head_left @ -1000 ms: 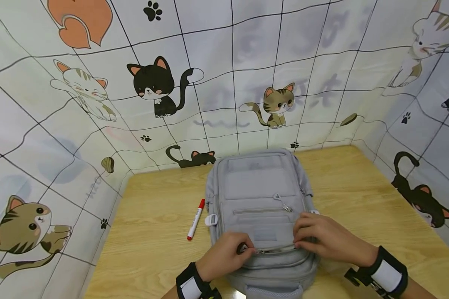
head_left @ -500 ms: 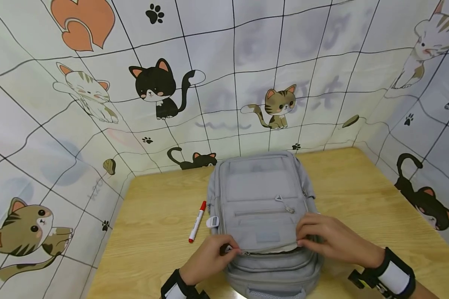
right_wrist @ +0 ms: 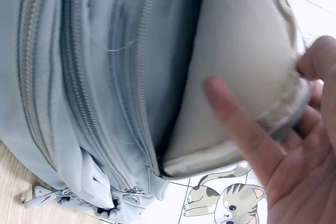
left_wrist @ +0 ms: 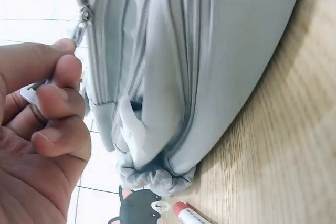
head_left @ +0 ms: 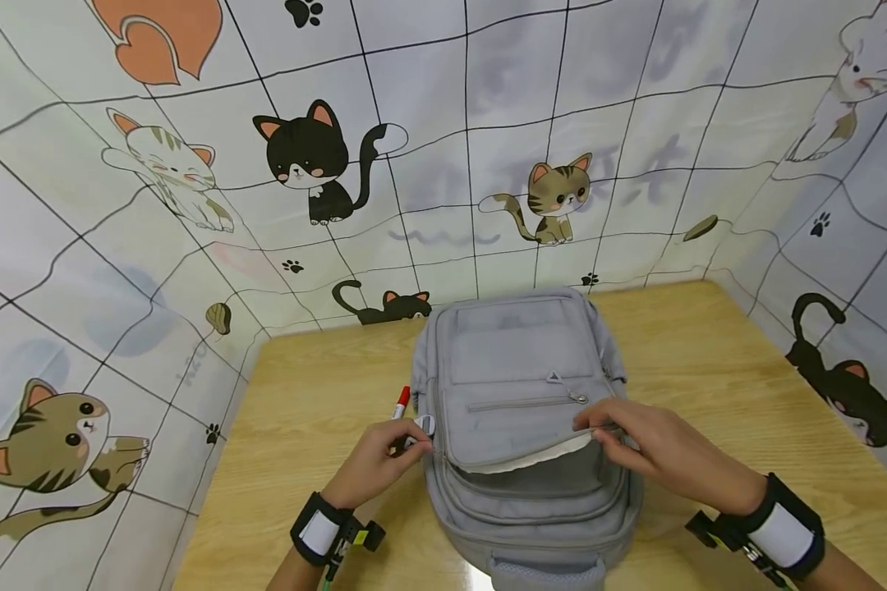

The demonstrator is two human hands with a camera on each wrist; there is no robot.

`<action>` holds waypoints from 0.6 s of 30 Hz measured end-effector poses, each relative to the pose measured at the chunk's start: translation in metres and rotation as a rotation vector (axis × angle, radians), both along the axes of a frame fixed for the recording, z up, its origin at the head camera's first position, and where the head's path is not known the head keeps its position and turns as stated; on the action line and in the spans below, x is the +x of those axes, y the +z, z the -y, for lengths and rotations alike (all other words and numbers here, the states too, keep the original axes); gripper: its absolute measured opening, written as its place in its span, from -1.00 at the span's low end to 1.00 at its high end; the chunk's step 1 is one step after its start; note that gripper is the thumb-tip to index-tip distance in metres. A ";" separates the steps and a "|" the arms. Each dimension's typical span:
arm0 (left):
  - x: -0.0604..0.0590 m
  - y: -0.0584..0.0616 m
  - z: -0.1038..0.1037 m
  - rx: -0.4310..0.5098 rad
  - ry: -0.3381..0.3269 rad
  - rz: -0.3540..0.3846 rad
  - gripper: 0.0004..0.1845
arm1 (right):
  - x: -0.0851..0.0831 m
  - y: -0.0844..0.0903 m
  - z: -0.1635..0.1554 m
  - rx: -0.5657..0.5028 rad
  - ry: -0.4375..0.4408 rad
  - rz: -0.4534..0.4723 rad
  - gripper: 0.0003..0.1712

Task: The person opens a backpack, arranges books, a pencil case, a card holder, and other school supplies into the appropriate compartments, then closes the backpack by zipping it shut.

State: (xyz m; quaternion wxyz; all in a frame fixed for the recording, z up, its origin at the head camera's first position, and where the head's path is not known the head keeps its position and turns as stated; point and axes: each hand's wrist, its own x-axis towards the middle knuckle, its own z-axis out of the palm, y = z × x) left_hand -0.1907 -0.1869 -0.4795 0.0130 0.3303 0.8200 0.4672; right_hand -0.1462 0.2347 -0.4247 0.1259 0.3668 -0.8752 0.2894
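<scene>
**Hands at an unzipped backpack pocket**

Left hand (head_left: 373,464): at the left edge of the backpack (head_left: 521,427), fingers curled, thumb and forefinger pinching the zipper pull (left_wrist: 80,29). The wrist view shows the pull's metal link running from the fingertips (left_wrist: 65,72) up to the slider on the zipper track. A black wristband with a white patch sits on the wrist.

Right hand (head_left: 654,451): on the right side of the backpack, thumb and fingers pinching the edge of the pocket flap (head_left: 532,427) and holding it lifted off the pocket. The wrist view shows the flap's pale lining (right_wrist: 231,93), with one finger laid across its underside. A matching wristband is on this wrist.

Backpack: grey fabric, lying flat at the near middle of the table (head_left: 710,361), top end towards the person. Front pocket unzipped along its near edge; the gap shows a light lining. A second, smaller zip crosses the front panel further up, closed, with a pull tab at its right end. More zipper tracks run along the near side.

Marker (head_left: 400,402): red cap, white barrel, lying on the table just left of the backpack, partly hidden behind the left hand.

Table: light wood grain.

Backdrop (head_left: 192,205): white gridded cloth printed with cartoon cats and paw prints, enclosing the table on three sides.
</scene>
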 end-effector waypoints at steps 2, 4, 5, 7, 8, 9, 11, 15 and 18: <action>-0.009 -0.001 0.000 0.004 0.002 -0.010 -0.94 | -0.001 -0.001 0.000 -0.009 -0.010 0.055 -0.62; -0.018 -0.002 -0.001 0.013 0.005 -0.016 -0.97 | -0.002 -0.001 -0.001 -0.040 -0.001 0.083 -0.61; -0.023 -0.003 -0.002 0.015 0.007 -0.022 -0.97 | -0.002 -0.002 -0.002 -0.058 0.009 0.083 -0.60; -0.032 -0.004 -0.003 0.024 0.010 -0.029 -0.97 | -0.004 -0.003 -0.003 -0.083 0.049 0.044 -0.52; -0.037 -0.004 -0.003 0.027 0.011 -0.028 -0.96 | -0.005 -0.004 -0.004 -0.091 0.074 0.013 -0.49; -0.041 -0.004 -0.004 0.026 0.013 -0.033 -0.97 | -0.006 -0.005 -0.005 -0.096 0.095 -0.012 -0.46; -0.049 -0.005 -0.004 0.027 0.022 -0.040 -0.95 | -0.007 -0.006 -0.006 -0.098 0.119 -0.063 -0.55; -0.064 -0.005 -0.005 0.030 0.060 -0.023 -0.95 | -0.007 -0.008 -0.005 -0.084 0.067 -0.142 -0.69; -0.073 -0.007 -0.007 0.035 0.094 0.003 -0.94 | -0.007 -0.007 -0.003 -0.061 -0.021 -0.223 -0.53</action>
